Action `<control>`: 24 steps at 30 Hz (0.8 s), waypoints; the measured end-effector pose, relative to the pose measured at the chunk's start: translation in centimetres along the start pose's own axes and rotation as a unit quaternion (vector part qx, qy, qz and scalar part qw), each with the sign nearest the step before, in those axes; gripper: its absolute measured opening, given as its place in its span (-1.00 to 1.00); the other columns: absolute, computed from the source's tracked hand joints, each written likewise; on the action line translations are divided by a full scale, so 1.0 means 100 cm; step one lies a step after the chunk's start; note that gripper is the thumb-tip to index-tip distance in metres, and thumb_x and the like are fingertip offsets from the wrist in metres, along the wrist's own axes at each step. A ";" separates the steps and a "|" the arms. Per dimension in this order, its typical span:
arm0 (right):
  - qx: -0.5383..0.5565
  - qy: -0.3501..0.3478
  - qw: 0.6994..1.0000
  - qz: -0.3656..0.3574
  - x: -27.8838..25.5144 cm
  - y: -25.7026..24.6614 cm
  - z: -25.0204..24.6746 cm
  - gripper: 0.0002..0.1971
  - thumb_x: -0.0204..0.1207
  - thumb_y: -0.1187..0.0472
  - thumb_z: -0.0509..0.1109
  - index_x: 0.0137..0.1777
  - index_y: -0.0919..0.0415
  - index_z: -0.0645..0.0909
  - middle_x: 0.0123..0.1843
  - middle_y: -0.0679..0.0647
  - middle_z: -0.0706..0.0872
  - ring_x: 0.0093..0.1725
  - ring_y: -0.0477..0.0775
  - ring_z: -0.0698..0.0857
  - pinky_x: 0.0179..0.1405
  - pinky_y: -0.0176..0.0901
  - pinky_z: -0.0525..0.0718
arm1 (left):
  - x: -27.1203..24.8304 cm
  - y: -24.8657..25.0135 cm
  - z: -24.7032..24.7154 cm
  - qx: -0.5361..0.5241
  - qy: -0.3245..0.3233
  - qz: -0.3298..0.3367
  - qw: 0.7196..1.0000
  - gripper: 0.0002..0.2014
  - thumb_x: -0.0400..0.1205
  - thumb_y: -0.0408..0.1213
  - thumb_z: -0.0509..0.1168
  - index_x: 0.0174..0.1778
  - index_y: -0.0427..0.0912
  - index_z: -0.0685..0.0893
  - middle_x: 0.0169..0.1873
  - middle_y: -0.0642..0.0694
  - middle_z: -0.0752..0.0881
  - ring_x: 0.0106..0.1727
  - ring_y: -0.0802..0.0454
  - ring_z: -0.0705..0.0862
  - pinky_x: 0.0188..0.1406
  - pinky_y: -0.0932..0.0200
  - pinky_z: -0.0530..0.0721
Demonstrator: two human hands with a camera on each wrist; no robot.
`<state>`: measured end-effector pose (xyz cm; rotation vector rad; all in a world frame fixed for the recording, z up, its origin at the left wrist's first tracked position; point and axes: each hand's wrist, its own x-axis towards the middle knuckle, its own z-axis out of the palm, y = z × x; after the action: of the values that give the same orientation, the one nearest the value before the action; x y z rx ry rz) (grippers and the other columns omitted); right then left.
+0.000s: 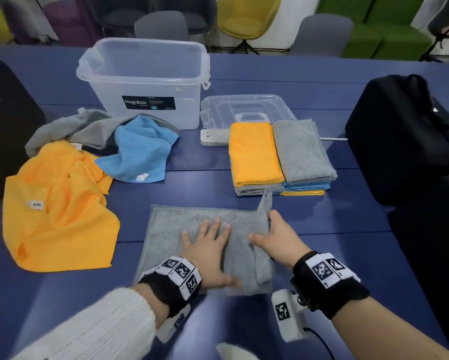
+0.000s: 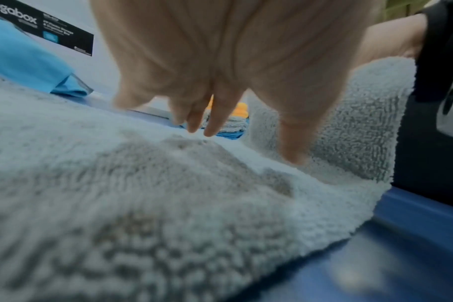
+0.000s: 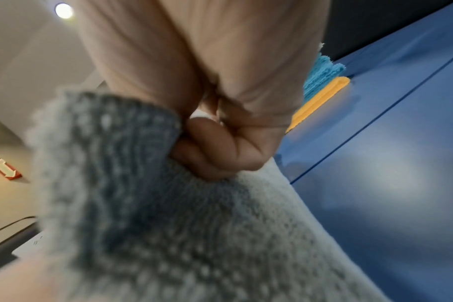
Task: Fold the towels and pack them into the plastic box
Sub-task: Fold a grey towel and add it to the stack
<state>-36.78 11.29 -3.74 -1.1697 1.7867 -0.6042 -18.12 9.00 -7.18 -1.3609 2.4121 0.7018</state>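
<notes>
A grey towel (image 1: 176,229) lies flat on the blue table (image 1: 192,157) in front of me. My left hand (image 1: 209,245) rests on its middle with fingers spread and straight (image 2: 212,122). My right hand (image 1: 278,235) grips the towel's right edge, lifted and turned over to the left; its fingers (image 3: 220,149) curl round the grey cloth (image 3: 142,204). The clear plastic box (image 1: 143,81) stands open at the back. Two stacks of folded towels (image 1: 280,157), orange and grey on top, lie at the right. Loose orange (image 1: 59,209), blue (image 1: 140,152) and grey (image 1: 70,126) towels lie at the left.
The box's clear lid (image 1: 246,110) lies beside the box, with a white power strip (image 1: 214,137) in front of it. A black bag (image 1: 410,136) sits at the right, a dark object (image 1: 5,131) at the far left. Chairs stand beyond the table.
</notes>
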 end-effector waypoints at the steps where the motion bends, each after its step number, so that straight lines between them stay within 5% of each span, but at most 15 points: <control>1: -0.012 -0.006 1.000 -0.004 -0.003 -0.001 0.001 -0.59 0.45 0.17 0.52 0.19 0.12 0.41 0.07 0.02 0.70 0.07 0.02 0.70 0.01 -0.11 0.68 | -0.001 0.000 -0.003 -0.021 0.061 0.023 0.998 -0.12 0.44 0.25 0.31 0.63 -0.03 0.18 0.65 -0.03 0.15 0.66 -0.11 0.13 0.60 -0.38 -0.08; 3: -0.034 -0.020 0.999 -0.006 -0.007 -0.003 0.006 -0.55 0.43 0.18 0.53 0.20 0.11 0.38 0.08 -0.01 0.67 0.07 0.01 0.68 -0.02 -0.17 0.66 | -0.001 -0.003 -0.007 -0.093 0.166 0.068 0.979 -0.59 0.60 -0.09 0.24 0.37 -0.10 0.55 0.32 -0.04 0.57 0.32 -0.03 0.56 0.52 -0.09 0.37; 6: -0.080 -0.042 0.996 -0.004 -0.008 -0.007 0.017 -0.41 0.41 0.14 0.54 0.33 0.12 0.30 0.17 0.04 0.58 0.13 0.03 0.61 0.04 -0.17 0.60 | 0.000 -0.005 -0.008 -0.221 0.216 0.033 0.951 -0.73 0.64 -0.27 0.24 0.25 -0.11 0.66 0.12 -0.03 0.73 0.11 0.02 0.68 0.23 0.16 0.59; 9: -0.103 -0.057 0.993 -0.018 -0.006 -0.011 0.030 -0.43 0.40 0.15 0.53 0.32 0.10 0.31 0.12 0.03 0.56 0.08 0.02 0.59 -0.03 -0.23 0.52 | 0.007 -0.009 -0.006 -0.360 0.233 -0.045 0.902 -0.90 0.63 -0.19 0.29 -0.08 0.00 0.73 -0.17 -0.02 0.81 -0.11 0.01 0.75 0.08 0.03 0.70; 12: -0.120 -0.072 0.990 -0.024 0.002 -0.011 0.044 -0.35 0.38 0.16 0.54 0.40 0.14 0.29 -0.05 -0.06 0.49 -0.01 0.01 0.52 -0.21 -0.24 0.45 | 0.013 -0.014 -0.004 -0.459 0.210 -0.075 0.860 -0.67 0.48 0.19 0.31 -0.28 -0.02 0.71 -0.36 -0.05 0.80 -0.25 -0.07 0.78 -0.09 -0.15 0.75; 15: -0.106 -0.102 0.989 -0.029 0.006 -0.005 0.055 -0.25 0.35 0.16 0.57 0.46 0.15 0.24 -0.23 -0.14 0.46 -0.21 -0.03 0.55 -0.38 -0.32 0.46 | 0.016 -0.015 -0.003 -0.462 0.176 -0.082 0.865 -0.61 0.33 0.23 0.40 -0.34 -0.07 0.67 -0.44 -0.02 0.76 -0.34 -0.02 0.75 -0.18 -0.01 0.74; 18: -0.006 -0.143 0.990 -0.003 0.004 0.000 0.062 -0.19 0.45 0.22 0.49 0.59 0.06 0.09 -0.30 0.01 0.65 -0.35 0.02 0.70 -0.44 -0.18 0.60 | 0.018 -0.016 -0.003 -0.396 0.170 -0.080 0.899 -0.72 0.40 -0.33 0.46 -0.45 -0.07 0.45 -0.54 0.06 0.50 -0.46 0.03 0.45 -0.29 0.14 0.49; 22: -0.032 -0.090 0.994 -0.053 0.001 0.000 0.051 -0.46 0.55 0.22 0.37 0.50 0.10 0.28 -0.25 0.01 0.67 -0.28 -0.06 0.69 -0.15 -0.13 0.67 | 0.019 -0.022 -0.005 -0.358 0.196 -0.084 0.909 -0.83 0.43 -0.45 0.34 -0.28 -0.09 0.52 -0.49 0.03 0.48 -0.42 0.02 0.44 -0.26 0.18 0.44; 24: -0.107 -0.031 0.989 -0.096 0.003 0.003 0.041 -0.63 0.54 0.24 0.34 0.34 0.11 0.43 -0.15 -0.02 0.64 -0.19 -0.08 0.61 0.02 -0.08 0.67 | 0.016 -0.022 -0.008 -0.355 0.185 -0.083 0.913 -0.65 0.47 -0.43 0.34 0.16 -0.08 0.57 -0.33 0.04 0.59 -0.30 0.02 0.59 -0.18 0.21 0.48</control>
<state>-33.39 11.43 -6.09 -1.5025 1.7293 -0.4878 -17.08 6.40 -7.85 -2.1071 2.3495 1.4857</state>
